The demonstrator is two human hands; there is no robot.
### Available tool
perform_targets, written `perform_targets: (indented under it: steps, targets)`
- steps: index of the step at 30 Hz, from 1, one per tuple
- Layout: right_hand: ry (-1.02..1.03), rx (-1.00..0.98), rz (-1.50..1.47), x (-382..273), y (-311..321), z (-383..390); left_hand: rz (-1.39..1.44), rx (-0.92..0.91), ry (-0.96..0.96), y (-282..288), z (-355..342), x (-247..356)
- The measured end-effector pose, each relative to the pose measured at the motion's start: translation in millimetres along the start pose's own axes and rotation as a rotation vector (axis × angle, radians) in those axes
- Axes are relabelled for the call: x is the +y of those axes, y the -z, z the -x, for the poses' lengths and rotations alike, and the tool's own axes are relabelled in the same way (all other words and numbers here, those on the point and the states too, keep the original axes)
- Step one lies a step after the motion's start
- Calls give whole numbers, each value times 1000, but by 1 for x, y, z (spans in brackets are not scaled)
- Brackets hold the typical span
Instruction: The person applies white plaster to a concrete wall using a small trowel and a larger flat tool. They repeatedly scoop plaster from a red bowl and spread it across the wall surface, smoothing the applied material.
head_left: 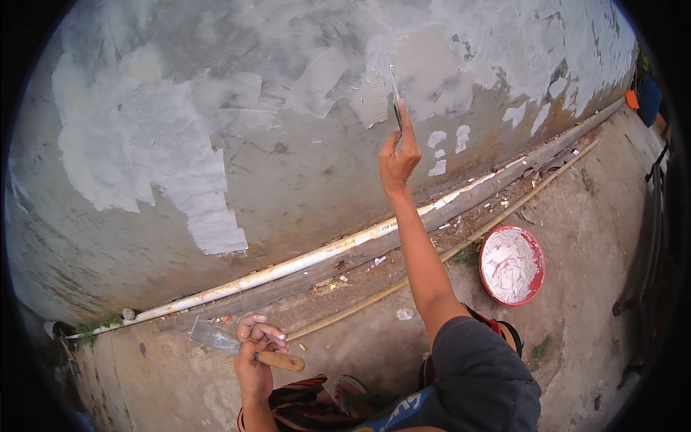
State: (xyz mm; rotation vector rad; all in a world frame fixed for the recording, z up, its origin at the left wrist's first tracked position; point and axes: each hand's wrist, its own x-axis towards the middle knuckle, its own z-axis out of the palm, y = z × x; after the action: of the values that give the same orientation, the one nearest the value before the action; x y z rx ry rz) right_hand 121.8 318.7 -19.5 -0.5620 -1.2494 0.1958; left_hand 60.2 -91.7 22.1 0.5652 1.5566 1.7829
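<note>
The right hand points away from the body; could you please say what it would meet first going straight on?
The blade in the right hand would probably meet pale filler on the wall first, though depth is unclear.

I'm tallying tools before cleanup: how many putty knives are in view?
2. A wooden-handled putty knife is in the left hand; a second putty knife, seen nearly edge-on, is in the right hand at the wall. Others may be hidden behind the body.
</note>
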Motion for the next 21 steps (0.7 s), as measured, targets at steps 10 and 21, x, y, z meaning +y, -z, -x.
perform_targets:
  steps: [10, 21]
  targets:
    - [10, -500, -155, -47, -12, 96, 3, -30, 24, -13, -19, -4]
    - [-57, 20, 179, 12, -24, 21, -20, -38, 18, -1, -13, -5]
